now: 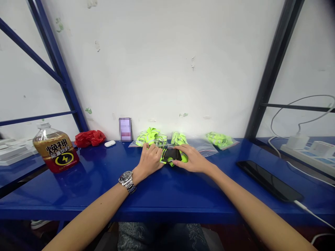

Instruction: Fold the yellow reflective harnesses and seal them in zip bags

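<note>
A black plastic buckle on a neon-yellow reflective strap is held between my hands just above the table. My left hand, with a metal watch on the wrist, has its fingers curled at the buckle's left end, where the strap shows. My right hand pinches the buckle's right end between thumb and fingers. Behind them lie a bundle of yellow reflective straps, another yellow bundle and a clear plastic bag. The left fingertips are partly hidden.
On the blue table a large drink bottle, a red plastic bag and a white case stand left. A phone leans on the wall. Right are a bagged yellow bundle, a charging phone and a power strip.
</note>
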Tool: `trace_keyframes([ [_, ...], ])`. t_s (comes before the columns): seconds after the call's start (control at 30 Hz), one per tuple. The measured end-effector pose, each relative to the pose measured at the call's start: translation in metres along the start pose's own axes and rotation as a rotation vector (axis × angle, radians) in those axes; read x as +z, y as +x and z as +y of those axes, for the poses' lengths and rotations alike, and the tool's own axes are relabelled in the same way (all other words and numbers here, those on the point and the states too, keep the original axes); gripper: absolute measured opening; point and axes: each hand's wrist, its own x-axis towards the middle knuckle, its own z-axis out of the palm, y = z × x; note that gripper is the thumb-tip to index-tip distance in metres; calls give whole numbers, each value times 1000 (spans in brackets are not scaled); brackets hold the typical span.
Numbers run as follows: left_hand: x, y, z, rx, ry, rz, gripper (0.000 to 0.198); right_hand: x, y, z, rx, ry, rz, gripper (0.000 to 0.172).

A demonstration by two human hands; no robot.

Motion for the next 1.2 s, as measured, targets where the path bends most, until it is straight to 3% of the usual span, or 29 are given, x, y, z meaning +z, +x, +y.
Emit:
trace_keyframes([
  [0.37, -8, 4, 6, 98, 68, 40, 18, 16, 5, -10, -78, -178, 92, 15],
  [0.57, -8, 5, 7, 88, 64, 57, 21, 18, 7, -10, -119, -248, 124, 6],
  [0.77, -7, 4, 4, 55, 57, 75, 24, 13, 5, -7, -77, -200, 61, 22],
  [0.9, -6, 3, 0, -15, 32, 78, 24, 7, 1, 1, -92, -70, -12, 64],
  [0.97, -5, 3, -1, -33, 20, 82, 24, 5, 0, 6, -80, -44, -9, 76],
  [1.2, -3, 3, -3, -76, 1, 76, 25, -3, 4, 17, -88, 37, 5, 64],
])
